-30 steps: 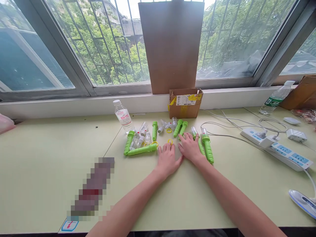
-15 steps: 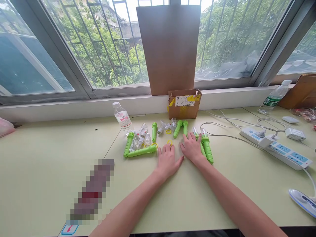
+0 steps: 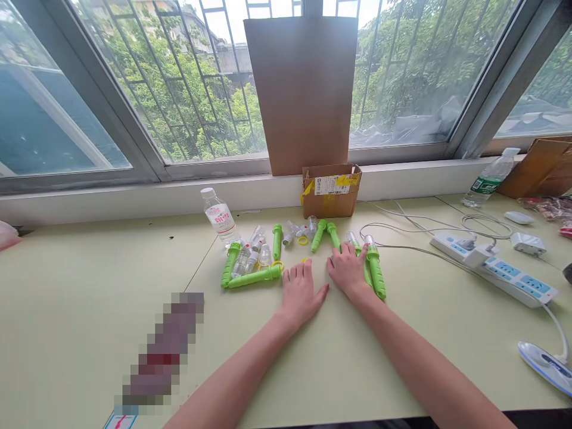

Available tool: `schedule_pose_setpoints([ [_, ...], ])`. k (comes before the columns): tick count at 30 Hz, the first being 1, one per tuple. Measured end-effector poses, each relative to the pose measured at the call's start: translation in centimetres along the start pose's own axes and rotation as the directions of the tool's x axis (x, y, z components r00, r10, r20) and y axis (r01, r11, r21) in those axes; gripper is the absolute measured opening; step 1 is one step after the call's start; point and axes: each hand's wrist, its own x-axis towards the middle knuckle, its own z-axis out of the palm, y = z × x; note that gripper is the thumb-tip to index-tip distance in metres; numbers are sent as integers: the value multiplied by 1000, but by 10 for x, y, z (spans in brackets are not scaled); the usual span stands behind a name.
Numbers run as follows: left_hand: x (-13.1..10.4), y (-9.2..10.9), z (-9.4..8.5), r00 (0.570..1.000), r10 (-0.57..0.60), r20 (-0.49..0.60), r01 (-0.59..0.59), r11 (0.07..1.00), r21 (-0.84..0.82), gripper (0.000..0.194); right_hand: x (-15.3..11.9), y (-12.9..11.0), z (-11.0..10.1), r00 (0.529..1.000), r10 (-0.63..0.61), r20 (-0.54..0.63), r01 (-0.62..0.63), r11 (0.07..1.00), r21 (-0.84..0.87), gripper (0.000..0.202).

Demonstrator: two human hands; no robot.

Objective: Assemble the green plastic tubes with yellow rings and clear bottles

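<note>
Seven ribbed green handles (image 3: 254, 277) lie in a loose arc on the pale green surface (image 3: 339, 369), ahead of both hands; each is bright plastic, and the two rightmost wear clear fluted caps (image 3: 370, 242). The left hand (image 3: 300, 295) rests palm down, its fingers released, just short of a half-hidden yellow ring (image 3: 304, 260). The right hand (image 3: 349, 268) spreads loosely over the nearer handles, its fingers clasping nothing; whether they touch one cannot be told. Among the handles sit clear parts (image 3: 242, 260), too jumbled to count, and at least two more rings (image 3: 302, 243). Beyond stands one small carton (image 3: 329, 205); of two water bottles (image 3: 220, 220), one is left of it, the other far right, past one white power strip (image 3: 494, 268). A pixelated dark object (image 3: 163, 345) lies at the left. A tall brown board (image 3: 304, 95) stands before barred windows (image 3: 107, 101), with trees (image 3: 415, 71) outside.
</note>
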Motion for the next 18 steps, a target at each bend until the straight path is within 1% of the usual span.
schedule_pose_setpoints([
  [6,0,1,-1,1000,-4,-6,4,1000,-4,66,-1,-2,-3,1000,7,-7,-7,1000,-3,27],
  [13,0,-1,1,1000,9,-7,-9,1000,11,62,-3,-3,-6,998,-5,-62,3,999,-32,28],
  [18,0,-3,3,1000,20,-10,-19,999,33,59,-3,-3,-6,994,19,-107,-20,1000,-5,31],
])
